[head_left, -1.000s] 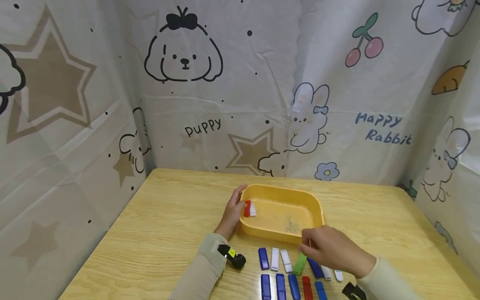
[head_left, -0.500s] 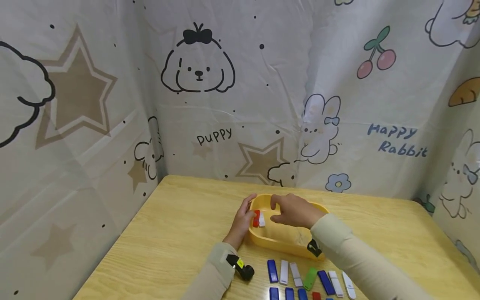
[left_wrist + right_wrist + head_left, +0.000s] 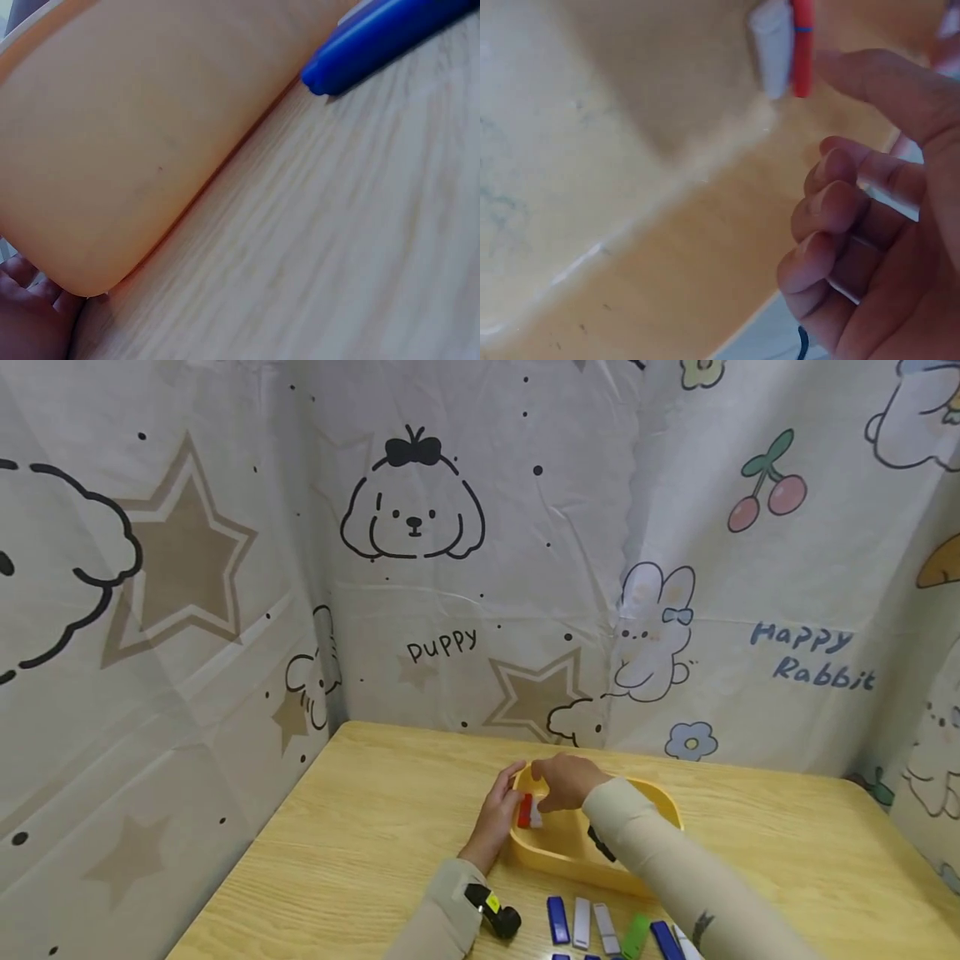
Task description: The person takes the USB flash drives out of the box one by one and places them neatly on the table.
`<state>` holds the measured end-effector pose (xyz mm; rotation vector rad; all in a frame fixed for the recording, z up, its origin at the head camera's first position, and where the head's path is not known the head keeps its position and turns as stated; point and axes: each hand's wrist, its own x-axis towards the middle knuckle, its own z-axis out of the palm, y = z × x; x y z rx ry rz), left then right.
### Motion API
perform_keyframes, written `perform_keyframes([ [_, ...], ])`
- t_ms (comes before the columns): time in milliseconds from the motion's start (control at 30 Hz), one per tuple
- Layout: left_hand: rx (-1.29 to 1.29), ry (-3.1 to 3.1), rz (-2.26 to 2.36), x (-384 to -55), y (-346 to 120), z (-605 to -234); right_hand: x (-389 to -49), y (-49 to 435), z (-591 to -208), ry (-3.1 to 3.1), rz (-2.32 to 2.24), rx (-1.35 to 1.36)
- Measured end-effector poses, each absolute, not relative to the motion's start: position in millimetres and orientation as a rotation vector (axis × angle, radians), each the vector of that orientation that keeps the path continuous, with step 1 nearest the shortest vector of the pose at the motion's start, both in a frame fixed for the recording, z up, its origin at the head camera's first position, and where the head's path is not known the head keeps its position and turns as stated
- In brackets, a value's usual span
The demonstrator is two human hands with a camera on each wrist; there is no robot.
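Observation:
A yellow plastic tub (image 3: pixel 570 865) stands on the table. My left hand (image 3: pixel 495 817) grips its left end, thumb at the rim and fingers along the outer wall. Inside at that end, a small red oblong plastic piece (image 3: pixel 524 811) and a white one (image 3: pixel 536 815) lie side by side. Over the tub's left part is my right hand (image 3: pixel 567 781), close to both pieces. In the right wrist view its fingers (image 3: pixel 825 206) are loosely bent, the thumb stands apart, and nothing is between them. The left wrist view shows the tub's outer wall (image 3: pixel 135 142).
Several similar pieces lie in rows in front of the tub, including a blue one (image 3: pixel 558 920), a white one (image 3: pixel 582 922) and a green one (image 3: pixel 635 937). The right sleeve (image 3: pixel 690 868) hides part of the tub. A printed curtain (image 3: pixel 450 602) hangs behind the table.
My right hand has moved from the tub's near right edge to over its left end, close to the red and white pieces. My left hand keeps its hold. The head view has tilted up.

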<state>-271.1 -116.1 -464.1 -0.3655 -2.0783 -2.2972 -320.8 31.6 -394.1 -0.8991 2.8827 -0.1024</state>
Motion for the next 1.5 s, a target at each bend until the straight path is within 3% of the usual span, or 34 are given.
perform_keyframes([
  [500,-0.382,-2.048,-2.304,-263,-104,-469,-318,25,-418,2.787,-0.074,-1.05],
  [833,-0.365,-2.117,-2.249,-260,-104,-471,-312,28,-418,2.778,-0.046,-0.919],
  [1233,-0.382,-2.137,-2.207,-269,-117,-460,-305,34,-385,2.831,0.008,-1.011],
  [1500,-0.366,-2.155,-2.255,-270,-119,-462,-280,68,-368,2.861,-0.157,-1.005],
])
